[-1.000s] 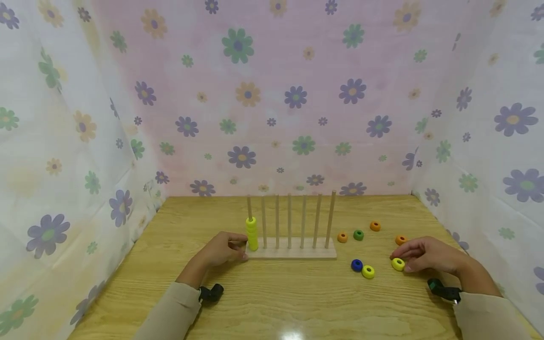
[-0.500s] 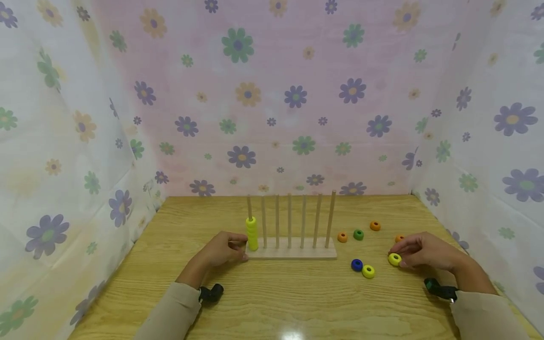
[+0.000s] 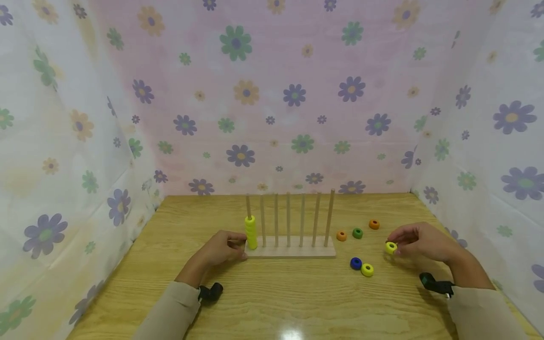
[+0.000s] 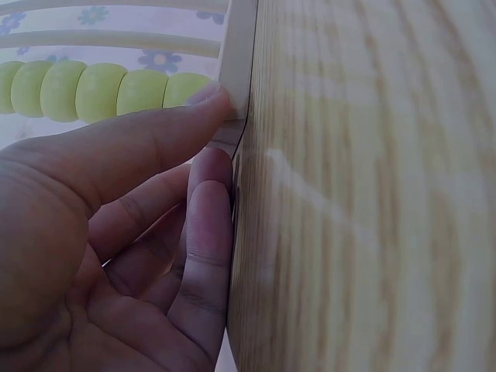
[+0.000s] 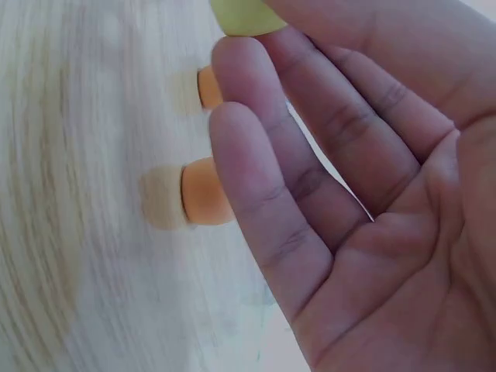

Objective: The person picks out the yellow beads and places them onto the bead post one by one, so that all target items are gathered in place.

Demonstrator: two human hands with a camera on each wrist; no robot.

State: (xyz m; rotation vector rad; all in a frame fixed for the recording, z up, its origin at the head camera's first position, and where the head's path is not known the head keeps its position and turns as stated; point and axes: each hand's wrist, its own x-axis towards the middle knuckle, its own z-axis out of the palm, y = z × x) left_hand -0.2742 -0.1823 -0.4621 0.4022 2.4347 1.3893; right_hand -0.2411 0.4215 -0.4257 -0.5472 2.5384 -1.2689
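My right hand [image 3: 425, 242] pinches a yellow bead [image 3: 391, 248] between thumb and fingertips, above the table. In the right wrist view only the lower part of this yellow bead [image 5: 246, 17] shows at the top edge. My left hand [image 3: 222, 246] grips the left end of a wooden peg stand [image 3: 293, 253], its thumb at the front corner. A stack of several yellow beads [image 3: 251, 233] sits on the leftmost peg, next to that hand; the other pegs are bare. The left wrist view shows the thumb pressed on the stand's base [image 4: 239, 62] beside the yellow beads [image 4: 101, 91].
Right of the stand lie an orange bead [image 3: 341, 235], a green bead [image 3: 357, 233] and another orange bead [image 3: 374, 224]. Nearer the front, a blue bead [image 3: 355, 263] touches a yellow bead [image 3: 367, 269]. In the right wrist view, an orange bead [image 5: 208, 191] lies partly behind the fingers.
My right hand has lifted the yellow bead off the table and moved it slightly left and away from me. It now covers an orange bead seen before. My left hand stays on the stand.
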